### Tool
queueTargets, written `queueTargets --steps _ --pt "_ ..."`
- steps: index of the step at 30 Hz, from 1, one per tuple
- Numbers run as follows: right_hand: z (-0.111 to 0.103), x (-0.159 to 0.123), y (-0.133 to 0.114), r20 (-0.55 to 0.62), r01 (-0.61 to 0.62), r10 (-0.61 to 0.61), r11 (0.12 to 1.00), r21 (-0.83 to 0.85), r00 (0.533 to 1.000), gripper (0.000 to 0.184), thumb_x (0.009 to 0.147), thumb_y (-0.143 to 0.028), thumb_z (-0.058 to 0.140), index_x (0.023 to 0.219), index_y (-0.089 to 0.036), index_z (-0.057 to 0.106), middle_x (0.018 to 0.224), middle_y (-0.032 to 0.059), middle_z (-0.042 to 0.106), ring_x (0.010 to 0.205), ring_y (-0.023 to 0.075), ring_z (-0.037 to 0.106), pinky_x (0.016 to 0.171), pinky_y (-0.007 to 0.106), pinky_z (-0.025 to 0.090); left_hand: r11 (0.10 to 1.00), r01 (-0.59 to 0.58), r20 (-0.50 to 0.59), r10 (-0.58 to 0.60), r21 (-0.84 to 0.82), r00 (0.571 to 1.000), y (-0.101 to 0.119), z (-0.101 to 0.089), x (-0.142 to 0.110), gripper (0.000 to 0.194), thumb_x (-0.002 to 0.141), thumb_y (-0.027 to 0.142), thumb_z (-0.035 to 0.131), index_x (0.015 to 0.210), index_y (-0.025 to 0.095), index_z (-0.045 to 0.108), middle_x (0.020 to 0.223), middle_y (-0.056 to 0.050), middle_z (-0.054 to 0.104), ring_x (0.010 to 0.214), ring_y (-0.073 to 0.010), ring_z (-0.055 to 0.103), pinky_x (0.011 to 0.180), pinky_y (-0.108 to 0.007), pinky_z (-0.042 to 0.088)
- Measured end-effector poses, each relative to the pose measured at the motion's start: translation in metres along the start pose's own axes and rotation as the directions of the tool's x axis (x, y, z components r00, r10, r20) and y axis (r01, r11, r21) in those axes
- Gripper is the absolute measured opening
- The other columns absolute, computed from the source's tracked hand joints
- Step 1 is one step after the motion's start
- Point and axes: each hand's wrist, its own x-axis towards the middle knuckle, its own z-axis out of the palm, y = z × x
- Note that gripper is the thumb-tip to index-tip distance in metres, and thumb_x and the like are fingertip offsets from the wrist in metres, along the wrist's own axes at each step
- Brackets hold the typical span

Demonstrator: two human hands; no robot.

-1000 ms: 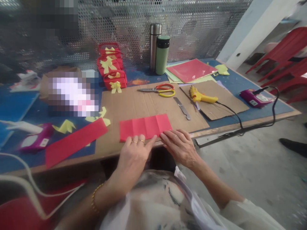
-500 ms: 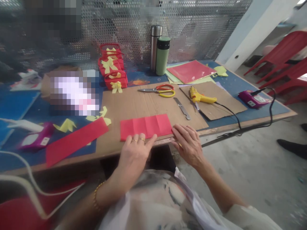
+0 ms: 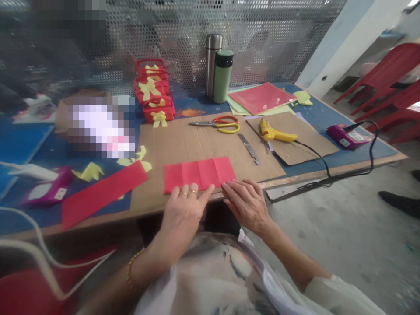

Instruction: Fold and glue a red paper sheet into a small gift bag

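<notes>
A red sheet of paper (image 3: 200, 173) with several upright creases lies at the near edge of the cardboard. My left hand (image 3: 183, 203) rests on its near edge, fingers stretched forward and thumb spread to the right, with rings on two fingers. Along the same edge, near the right corner, my right hand (image 3: 246, 199) lies with its fingers flat on the paper. Neither hand lifts the sheet. A second red paper strip (image 3: 105, 194) lies slantwise to the left, away from both hands.
Beyond the paper are scissors (image 3: 216, 124), a metal blade (image 3: 248, 148) and a yellow glue gun (image 3: 277, 133) with a cord. Small red baskets with yellow bows (image 3: 154, 94) stand behind, beside a green flask (image 3: 223, 78). Yellow paper cut-outs (image 3: 88, 172) lie left.
My right hand has slid left along the paper's near edge, from beyond its right corner toward my left hand. My left hand and the paper have stayed in place.
</notes>
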Motion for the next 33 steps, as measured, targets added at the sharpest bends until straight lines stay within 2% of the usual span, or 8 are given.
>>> queueTargets --steps 5,10,13,16,20,25,28,33 --pt "-0.005 0.005 -0.005 -0.041 -0.015 0.014 1.000 -0.026 0.999 0.034 0.098 -0.020 0.059 0.132 -0.022 0.063 0.110 0.0088 0.077 0.105 0.0223 0.068 0.101 0.040 0.040 1.000 0.011 -0.017 -0.011 -0.024 1.000 0.001 0.006 -0.002 0.049 0.099 0.018 0.054 0.147 0.031 0.056 0.091 -0.009 0.063 0.082 -0.0253 0.057 0.074 -0.039 0.042" --pt "-0.014 0.022 -0.018 -0.009 -0.042 0.042 0.998 -0.048 0.999 0.022 0.100 -0.030 0.057 0.115 -0.020 0.070 0.101 0.0091 0.077 0.094 0.0238 0.065 0.099 0.043 0.039 0.999 0.001 -0.048 -0.003 -0.045 0.999 0.003 0.012 -0.002 0.048 0.101 0.022 0.054 0.148 0.029 0.054 0.092 -0.009 0.063 0.085 -0.0246 0.058 0.074 -0.038 0.041" --pt "-0.009 0.032 -0.023 0.018 0.018 -0.018 0.999 0.029 1.000 0.026 0.102 -0.035 0.052 0.111 -0.019 0.072 0.102 0.0105 0.076 0.093 0.0247 0.062 0.095 0.043 0.043 1.000 -0.012 -0.067 0.011 -0.016 0.998 0.004 0.013 -0.002 0.040 0.101 0.023 0.053 0.140 0.024 0.060 0.088 -0.009 0.063 0.084 -0.0248 0.058 0.072 -0.038 0.041" --pt "0.000 0.037 -0.023 0.043 0.066 -0.071 0.991 0.120 0.997 0.035 0.105 -0.036 0.046 0.114 -0.014 0.072 0.100 0.0135 0.073 0.087 0.0241 0.058 0.081 0.038 0.047 1.000 -0.008 -0.134 0.008 0.003 0.991 0.003 0.014 -0.005 0.034 0.100 0.020 0.052 0.132 0.014 0.064 0.089 -0.010 0.064 0.081 -0.0248 0.058 0.074 -0.039 0.042" --pt "0.007 0.038 -0.021 0.027 0.082 -0.085 0.991 0.106 0.996 0.035 0.105 -0.035 0.046 0.116 -0.014 0.072 0.092 0.0110 0.070 0.081 0.0217 0.054 0.076 0.036 0.043 0.999 0.038 -0.281 -0.048 -0.038 0.959 -0.003 0.020 -0.016 0.029 0.096 0.010 0.054 0.123 0.005 0.065 0.088 -0.011 0.066 0.081 -0.0247 0.059 0.080 -0.040 0.045" --pt "0.005 0.037 -0.023 0.066 0.111 -0.112 0.994 0.020 0.991 0.039 0.105 -0.043 0.045 0.122 -0.021 0.073 0.092 0.0089 0.067 0.080 0.0209 0.049 0.076 0.036 0.038 0.979 0.146 -0.425 -0.193 -0.142 0.884 -0.015 0.029 -0.033 0.024 0.092 0.010 0.059 0.115 0.005 0.066 0.096 -0.014 0.070 0.087 -0.0257 0.061 0.085 -0.040 0.047" --pt "0.004 0.036 -0.023 0.073 0.127 -0.127 0.992 0.006 0.989 0.040 0.105 -0.042 0.045 0.121 -0.019 0.073 0.093 0.0098 0.065 0.083 0.0216 0.049 0.078 0.036 0.038 0.966 0.193 -0.448 -0.252 -0.173 0.858 -0.021 0.033 -0.044 0.026 0.092 0.010 0.060 0.117 0.006 0.065 0.100 -0.015 0.071 0.093 -0.0267 0.064 0.088 -0.042 0.047" --pt "0.006 0.032 -0.022 0.090 0.126 -0.125 0.992 -0.014 0.988 0.038 0.104 -0.042 0.049 0.124 -0.020 0.072 0.096 0.0103 0.065 0.087 0.0226 0.049 0.080 0.036 0.039 0.957 0.198 -0.444 -0.274 -0.210 0.853 -0.028 0.036 -0.058 0.027 0.091 0.007 0.060 0.118 0.008 0.064 0.105 -0.016 0.073 0.099 -0.0282 0.068 0.092 -0.044 0.046"
